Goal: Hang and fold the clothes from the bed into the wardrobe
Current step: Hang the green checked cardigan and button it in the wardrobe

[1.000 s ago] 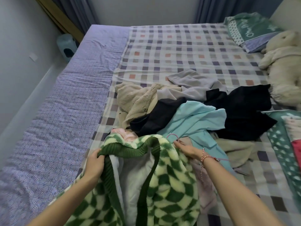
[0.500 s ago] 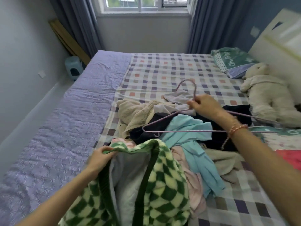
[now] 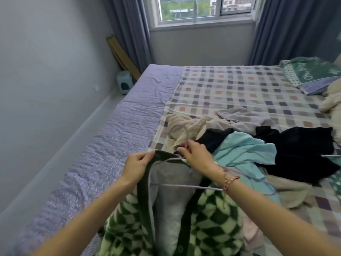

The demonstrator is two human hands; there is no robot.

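Left hand (image 3: 137, 164) pinches the green checkered jacket's (image 3: 212, 228) dark collar, lifted over the bed's (image 3: 114, 145) near edge. Right hand (image 3: 197, 156) grips the pink hanger (image 3: 190, 186) neck at the collar opening.

A green-and-white checkered fleece jacket (image 3: 212, 224) with dark green ribbed trim is hanging open at the near edge of the bed (image 3: 230, 85), its grey lining showing. A thin lilac wire hanger (image 3: 191, 186) is lying across its open front, hook pointing away. A heap of cream, grey, black and turquoise garments (image 3: 245, 150) is lying mid-bed.
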